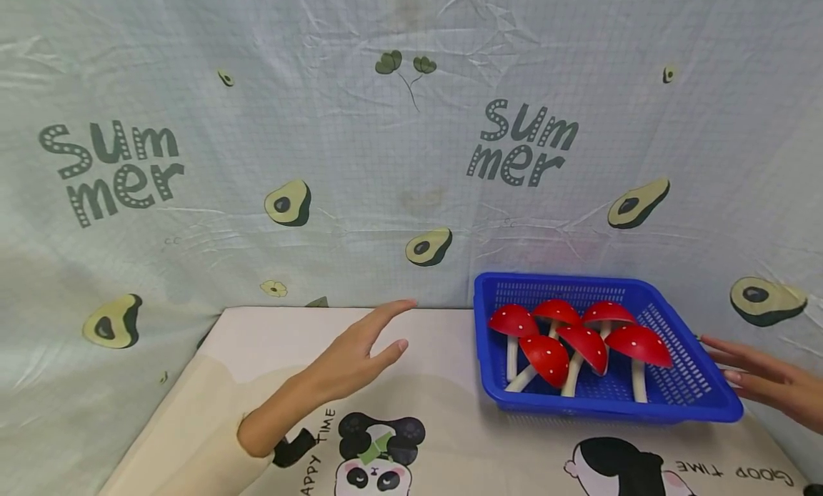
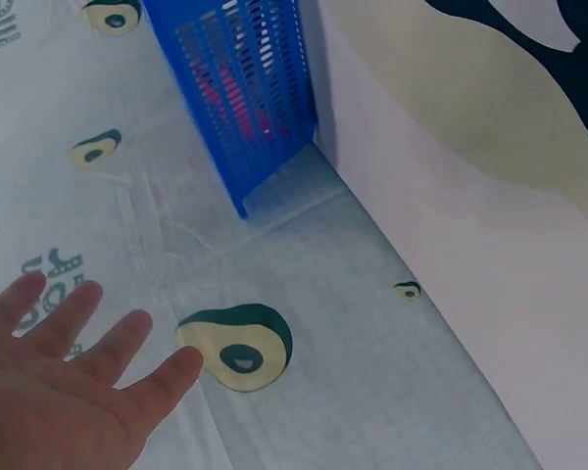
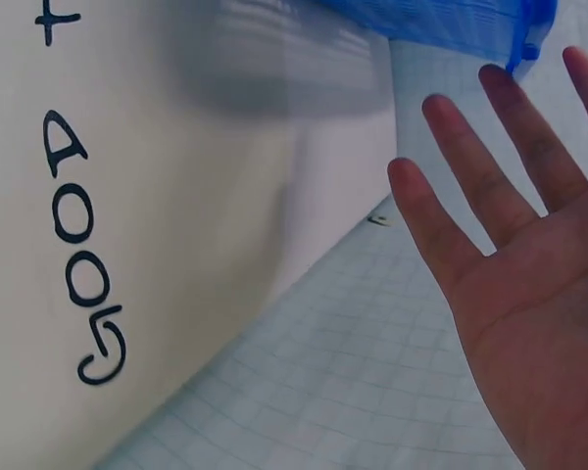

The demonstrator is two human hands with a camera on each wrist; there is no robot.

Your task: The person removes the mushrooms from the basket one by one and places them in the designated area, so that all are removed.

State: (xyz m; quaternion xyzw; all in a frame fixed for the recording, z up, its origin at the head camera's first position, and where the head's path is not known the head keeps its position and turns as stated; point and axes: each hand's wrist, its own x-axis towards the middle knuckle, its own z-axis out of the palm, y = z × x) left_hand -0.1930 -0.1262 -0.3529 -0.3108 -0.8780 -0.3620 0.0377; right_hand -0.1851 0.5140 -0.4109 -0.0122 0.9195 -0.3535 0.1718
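A blue plastic basket [image 1: 611,408] sits at the right of the table, holding several toy mushrooms [image 1: 545,358] with red, white-dotted caps and pale stems. My right hand [image 1: 774,378] is beside the basket's right edge with its fingers extended; in the right wrist view its fingertips come close to the blue rim, and I cannot tell whether they touch it. To the left of the basket, my left hand [image 1: 360,353] hovers over the table with thumb and fingers apart and nothing in its grasp. Spread fingers [image 2: 108,338] show in the left wrist view, away from the basket.
The table [image 1: 437,424] wears a pale cover printed with a panda and lettering. Behind it hangs a light sheet [image 1: 360,160] with avocado and "summer" prints, which also runs down both sides. The basket stands near the table's back right edge.
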